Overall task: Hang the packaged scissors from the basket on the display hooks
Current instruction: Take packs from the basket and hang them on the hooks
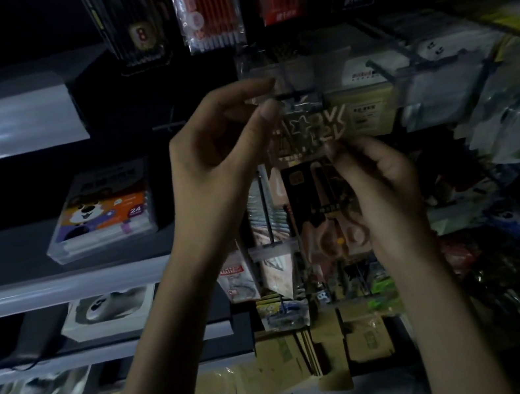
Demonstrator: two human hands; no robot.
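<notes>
A packaged pair of scissors (320, 193) with pale pink handles on a dark card in a clear sleeve hangs upright in front of the display. My left hand (220, 155) pinches the top left corner of the package between thumb and forefinger, right at a dark display hook (294, 95). My right hand (384, 181) grips the package's right side at mid height, fingers curled round its edge. The basket is out of view.
Pen packs (208, 8) hang above. A marker box (105, 213) lies on the left shelf (59, 287). More blister packs (518, 130) hang on hooks at the right. Cardboard boxes (314, 354) sit on the floor below.
</notes>
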